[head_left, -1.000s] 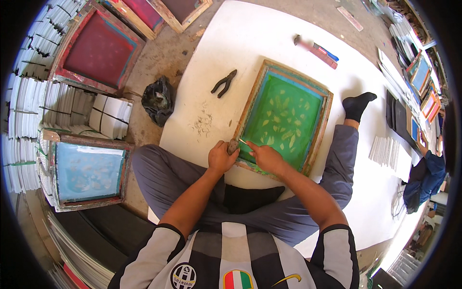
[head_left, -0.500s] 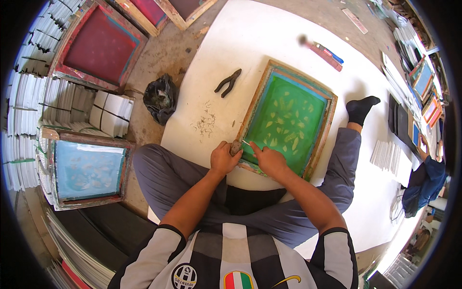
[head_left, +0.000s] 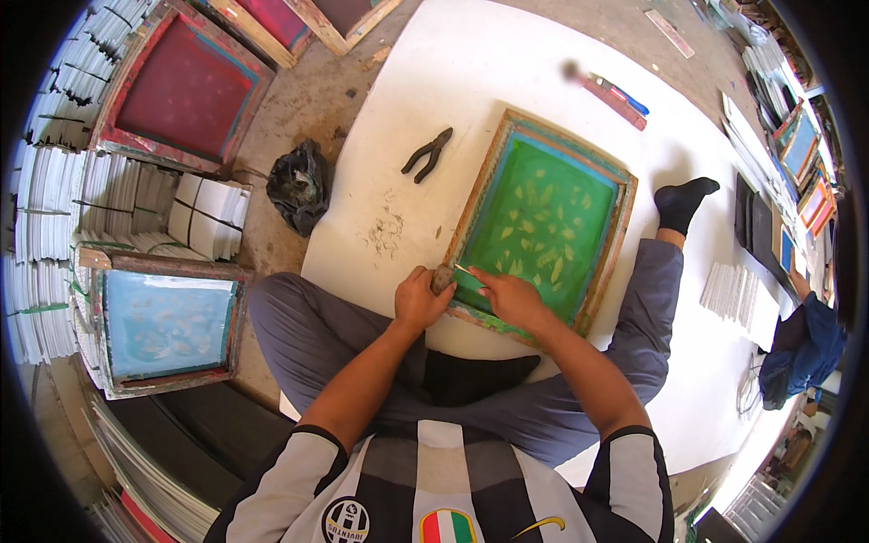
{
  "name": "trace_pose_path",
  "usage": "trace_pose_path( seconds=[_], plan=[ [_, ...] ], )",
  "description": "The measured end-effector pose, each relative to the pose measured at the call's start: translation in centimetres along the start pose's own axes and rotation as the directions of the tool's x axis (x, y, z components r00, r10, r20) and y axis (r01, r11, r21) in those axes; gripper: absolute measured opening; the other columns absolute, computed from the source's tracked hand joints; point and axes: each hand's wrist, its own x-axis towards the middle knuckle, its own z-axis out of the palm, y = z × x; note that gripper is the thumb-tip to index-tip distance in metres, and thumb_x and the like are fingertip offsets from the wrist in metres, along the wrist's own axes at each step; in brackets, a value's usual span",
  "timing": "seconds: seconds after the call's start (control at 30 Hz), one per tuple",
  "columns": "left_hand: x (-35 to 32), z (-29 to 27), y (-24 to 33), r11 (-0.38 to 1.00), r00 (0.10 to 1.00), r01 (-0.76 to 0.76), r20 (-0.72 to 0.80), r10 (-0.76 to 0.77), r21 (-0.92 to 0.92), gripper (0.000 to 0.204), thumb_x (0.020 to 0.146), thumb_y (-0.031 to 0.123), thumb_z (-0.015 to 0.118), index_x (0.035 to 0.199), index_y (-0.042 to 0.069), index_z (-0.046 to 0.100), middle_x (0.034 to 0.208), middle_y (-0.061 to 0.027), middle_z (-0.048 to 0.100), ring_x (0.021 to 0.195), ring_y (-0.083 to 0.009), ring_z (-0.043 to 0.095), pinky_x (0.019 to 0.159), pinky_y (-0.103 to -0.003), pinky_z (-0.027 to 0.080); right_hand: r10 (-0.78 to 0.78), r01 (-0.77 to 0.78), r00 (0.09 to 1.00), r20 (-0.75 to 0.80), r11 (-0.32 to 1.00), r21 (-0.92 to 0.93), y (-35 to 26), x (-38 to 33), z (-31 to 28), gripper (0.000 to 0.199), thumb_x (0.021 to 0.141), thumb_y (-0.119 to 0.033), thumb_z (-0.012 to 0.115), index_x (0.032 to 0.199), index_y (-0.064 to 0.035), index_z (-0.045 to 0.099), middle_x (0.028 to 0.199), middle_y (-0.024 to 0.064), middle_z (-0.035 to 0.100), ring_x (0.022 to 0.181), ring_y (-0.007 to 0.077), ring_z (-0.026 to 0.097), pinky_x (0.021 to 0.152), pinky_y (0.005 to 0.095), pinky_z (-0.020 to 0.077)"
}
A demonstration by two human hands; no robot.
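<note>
A wooden screen-printing frame [head_left: 621, 237] with green mesh and pale leaf shapes lies tilted on the white surface before me. At its near left corner, my left hand [head_left: 421, 299] is closed round a grey-brown, stone-like lump [head_left: 443, 278]. My right hand [head_left: 510, 300] rests over the frame's near side, its fingers closed on a thin, pale-tipped tool [head_left: 463, 268]. That tool points at the lump and the frame's edge; its exact kind is hidden by the fingers. Black-handled pliers [head_left: 427, 155] lie farther left, with small wiry bits [head_left: 386, 231] scattered nearer my left hand.
A black plastic bag [head_left: 299, 187] sits left of the white surface [head_left: 362, 149]. Blue-meshed [head_left: 167, 321] and red-meshed frames [head_left: 186, 86] lean against stacked white sheets [head_left: 45, 199]. A reddish strip [head_left: 615, 104] lies at the far right. Another person's blue clothing [head_left: 801, 348] shows at the right edge.
The whole view has shifted slightly. Both hands keep their places at the frame's near left corner, still holding the lump and the thin tool.
</note>
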Motion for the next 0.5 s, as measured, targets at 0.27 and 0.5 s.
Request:
trace_pose_path(
  seconds=[0.27,0.5],
  plan=[
    [0.0,0.1,0.2,0.999,0.999,-0.025,-0.031,0.025,-0.021,0.035,0.080,0.031,0.083,0.095,0.000,0.074,0.089,-0.0151,0.065,0.078,-0.0374,0.068,0.069,-0.046,0.055,0.016,-0.046,0.996,0.083,0.930,0.366,1.9,2.0,0.6,0.036,0.105,-0.028,0.056,0.140,-0.0262,0.066,0.082,0.0163,0.070,0.075,0.0330,0.069,0.068,0.0424,0.0539],
    [0.1,-0.2,0.5,1.000,1.000,-0.003,-0.010,0.003,-0.004,0.035,0.080,0.030,0.083,0.094,0.000,0.074,0.089,-0.0152,0.066,0.078,-0.0369,0.068,0.069,-0.045,0.055,-0.102,0.121,0.977,-0.186,0.988,0.097,2.3,1.7,2.2,0.034,0.103,-0.023,0.058,0.135,-0.0259,0.070,0.079,0.0138,0.068,0.071,0.0287,0.069,0.067,0.0403,0.0557]
  ],
)
